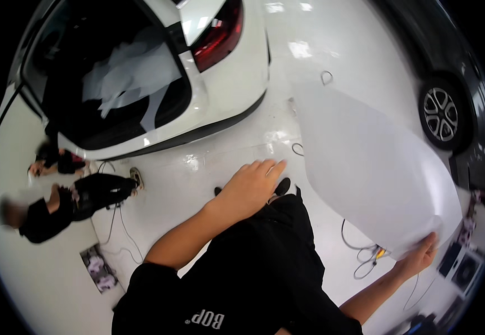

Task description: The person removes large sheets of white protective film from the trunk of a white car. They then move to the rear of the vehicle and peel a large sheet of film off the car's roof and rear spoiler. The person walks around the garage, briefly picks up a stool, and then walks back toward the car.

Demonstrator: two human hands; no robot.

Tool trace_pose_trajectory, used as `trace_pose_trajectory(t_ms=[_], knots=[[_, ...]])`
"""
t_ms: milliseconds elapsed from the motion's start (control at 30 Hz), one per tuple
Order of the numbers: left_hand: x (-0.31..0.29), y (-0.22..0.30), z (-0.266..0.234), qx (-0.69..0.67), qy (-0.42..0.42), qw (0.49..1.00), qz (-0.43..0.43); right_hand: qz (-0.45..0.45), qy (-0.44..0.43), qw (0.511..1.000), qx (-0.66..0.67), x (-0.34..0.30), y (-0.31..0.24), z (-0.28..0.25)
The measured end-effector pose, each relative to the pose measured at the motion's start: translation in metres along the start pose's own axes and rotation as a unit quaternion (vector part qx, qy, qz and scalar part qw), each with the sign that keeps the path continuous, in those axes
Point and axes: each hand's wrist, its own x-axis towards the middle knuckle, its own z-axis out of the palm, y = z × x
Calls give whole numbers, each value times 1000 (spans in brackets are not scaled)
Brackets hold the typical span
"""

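A large white, slightly see-through sheet of film [365, 162] hangs curved on my right side. My right hand [418, 257] is closed on its lower edge, with the thumb and fingers pinching the corner area. My left hand [251, 187] is held in front of my body, back of the hand up and fingers stretched out. Nothing shows in it, and it is apart from the sheet. My dark shoes [282, 187] show on the floor beyond it.
A white car [228, 86] stands ahead to the left, its rear opening holding crumpled clear film [133, 78]. A dark car with a spoked wheel [440, 114] is at the right. Two people in black [49, 215] are at the left. Cables [365, 262] lie on the shiny floor.
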Motion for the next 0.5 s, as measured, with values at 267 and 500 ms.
trace_pose_trajectory(t_ms=[267, 500], knots=[[-75, -78, 73, -82, -242, 901, -351, -37, -203, 976, -68, 92, 10, 121], [-43, -139, 56, -101, -221, 902, -357, -35, -268, 960, -79, 140, 25, 213]])
